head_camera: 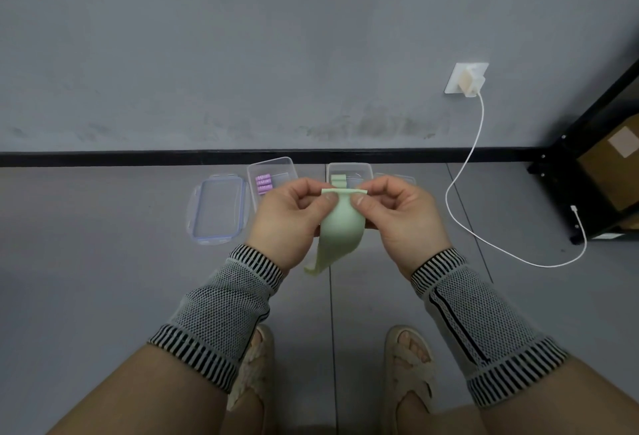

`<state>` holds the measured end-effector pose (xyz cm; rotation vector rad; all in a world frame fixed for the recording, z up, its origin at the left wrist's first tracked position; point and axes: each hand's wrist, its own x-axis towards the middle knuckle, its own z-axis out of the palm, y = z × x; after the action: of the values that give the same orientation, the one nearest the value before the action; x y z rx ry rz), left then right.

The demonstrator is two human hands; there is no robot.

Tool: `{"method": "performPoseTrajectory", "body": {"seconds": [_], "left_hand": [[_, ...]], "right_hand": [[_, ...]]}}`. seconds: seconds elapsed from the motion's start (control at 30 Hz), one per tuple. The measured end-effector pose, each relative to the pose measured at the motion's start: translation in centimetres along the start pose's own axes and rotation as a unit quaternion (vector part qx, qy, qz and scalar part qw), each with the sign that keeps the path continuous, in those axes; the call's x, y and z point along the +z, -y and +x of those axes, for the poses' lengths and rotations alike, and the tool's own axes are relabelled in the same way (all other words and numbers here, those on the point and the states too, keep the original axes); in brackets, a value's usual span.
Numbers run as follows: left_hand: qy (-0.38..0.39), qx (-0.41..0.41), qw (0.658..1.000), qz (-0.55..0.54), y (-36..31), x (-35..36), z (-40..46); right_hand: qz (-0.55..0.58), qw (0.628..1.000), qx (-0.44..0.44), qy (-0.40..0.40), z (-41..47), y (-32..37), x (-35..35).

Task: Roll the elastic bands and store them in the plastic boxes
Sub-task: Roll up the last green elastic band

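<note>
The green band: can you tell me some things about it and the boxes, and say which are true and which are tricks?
1. Both hands pinch the green band at its top edge. True: the left hand and right hand each have a grip there.
2. The green band is fully rolled up. False: most of it hangs loose below the hands.
3. The purple rolls sit in a clear box. True.
4. The lid is snapped onto a box. False: it lies apart on the floor.
5. The white cable is plugged into the wall. True.
</note>
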<state>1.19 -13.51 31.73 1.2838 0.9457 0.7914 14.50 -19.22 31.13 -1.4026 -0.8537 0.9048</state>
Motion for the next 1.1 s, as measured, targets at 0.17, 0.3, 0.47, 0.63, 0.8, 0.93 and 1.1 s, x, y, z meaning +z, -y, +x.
{"method": "performPoseTrajectory", "body": {"seconds": [0.17,0.3,0.47,0.63,0.8,0.93,1.1], "left_hand": [[0.001,0.006,1.000,0.015,-0.09,-0.09,-0.11],[0.012,-0.025,0.999,-0.025,-0.16,-0.20,-0.09],[0.025,-0.036,0.999,-0.024,-0.22,-0.28,-0.10],[0.032,-0.037,0.999,-0.006,-0.05,-0.21,-0.15],[0.038,-0.060,0.997,0.003,-0.15,-0.05,-0.17],[0.028,-0.070,0.997,0.012,-0.32,-0.24,-0.11],[0.043,-0.120,0.992,-0.020,-0.42,-0.65,0.02]], "right_hand": [[-0.029,0.999,-0.019,0.016,0.04,-0.11,0.00],[-0.017,1.000,-0.018,0.015,0.10,-0.14,-0.02],[-0.022,0.999,-0.031,0.024,-0.01,-0.13,-0.06],[-0.053,0.997,-0.054,0.032,-0.15,-0.04,0.20],[-0.094,0.992,-0.084,0.017,-0.32,-0.01,0.36],[-0.119,0.988,-0.083,0.059,-0.38,-0.35,0.16],[-0.203,0.967,-0.146,0.059,-0.45,-0.54,-0.06]]}}
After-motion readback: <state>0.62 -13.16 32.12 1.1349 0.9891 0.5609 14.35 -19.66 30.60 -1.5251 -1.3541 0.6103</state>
